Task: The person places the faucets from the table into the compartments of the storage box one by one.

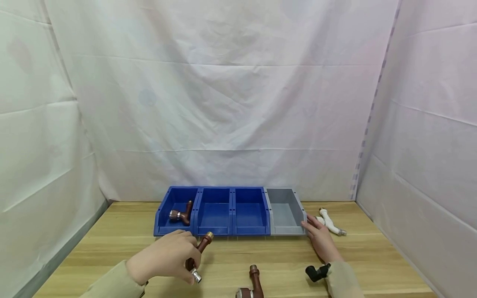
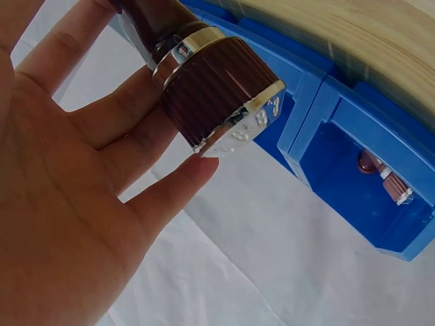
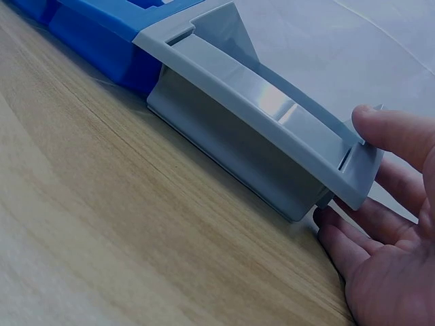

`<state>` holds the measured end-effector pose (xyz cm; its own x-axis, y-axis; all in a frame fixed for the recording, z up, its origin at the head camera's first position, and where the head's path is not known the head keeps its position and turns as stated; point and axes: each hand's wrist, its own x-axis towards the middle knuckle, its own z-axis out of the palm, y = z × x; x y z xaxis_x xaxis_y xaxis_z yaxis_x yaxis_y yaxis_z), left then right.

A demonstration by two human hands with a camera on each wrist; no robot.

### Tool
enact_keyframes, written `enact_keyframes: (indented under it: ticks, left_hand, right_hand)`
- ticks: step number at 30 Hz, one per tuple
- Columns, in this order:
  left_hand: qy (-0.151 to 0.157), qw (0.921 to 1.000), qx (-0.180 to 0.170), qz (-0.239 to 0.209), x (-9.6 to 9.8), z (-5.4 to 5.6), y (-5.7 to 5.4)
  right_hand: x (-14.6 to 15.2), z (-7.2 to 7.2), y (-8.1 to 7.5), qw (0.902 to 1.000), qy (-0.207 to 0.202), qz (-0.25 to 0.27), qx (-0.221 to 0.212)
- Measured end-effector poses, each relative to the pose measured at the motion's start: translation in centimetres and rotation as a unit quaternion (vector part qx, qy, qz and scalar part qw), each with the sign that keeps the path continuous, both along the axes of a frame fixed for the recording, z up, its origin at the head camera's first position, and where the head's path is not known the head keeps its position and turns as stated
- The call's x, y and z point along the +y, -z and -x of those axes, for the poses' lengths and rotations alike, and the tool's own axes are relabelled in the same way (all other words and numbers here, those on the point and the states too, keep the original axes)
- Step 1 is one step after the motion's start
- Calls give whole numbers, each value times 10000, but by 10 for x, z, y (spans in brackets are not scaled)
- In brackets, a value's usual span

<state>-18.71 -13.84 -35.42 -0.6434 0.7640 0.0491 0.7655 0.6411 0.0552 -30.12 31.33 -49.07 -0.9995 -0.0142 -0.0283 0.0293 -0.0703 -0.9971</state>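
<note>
Valve (image 1: 184,217) lay binned; left hand (image 1: 171,253) pinched second valve (image 1: 203,243) — right hand (image 1: 322,239), seemingly, grey bin (image 1: 287,230); third valve (image 1: 256,282), white valve (image 1: 328,222) waited.

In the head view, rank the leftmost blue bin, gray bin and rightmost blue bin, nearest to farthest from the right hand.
1. Gray bin: right end, touching the right hand.
2. Rightmost blue bin: beside it, leftward.
3. Leftmost blue bin: left end, holding a brown fitting.

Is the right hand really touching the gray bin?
Touching. The right wrist view shows the right hand with its thumb against a corner of the gray bin.
</note>
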Motion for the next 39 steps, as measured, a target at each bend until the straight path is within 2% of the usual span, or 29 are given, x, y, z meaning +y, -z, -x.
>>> enact_keyframes:
  ticks: [14, 22, 32, 39]
  left_hand:
    - [21, 9997, 232, -1, 1, 5, 1]
    - [15, 10000, 64, 23, 3, 10, 0]
    - [84, 9999, -112, 75, 6, 13, -1]
    - [10, 9998, -104, 146, 9, 14, 0]
  right_hand:
    - [-1, 3, -7, 9999, 95, 41, -32]
    - [1, 4, -6, 9999, 111, 31, 13]
    - [0, -1, -2, 9999, 150, 28, -46]
    - [-1, 0, 1, 10000, 89, 21, -26]
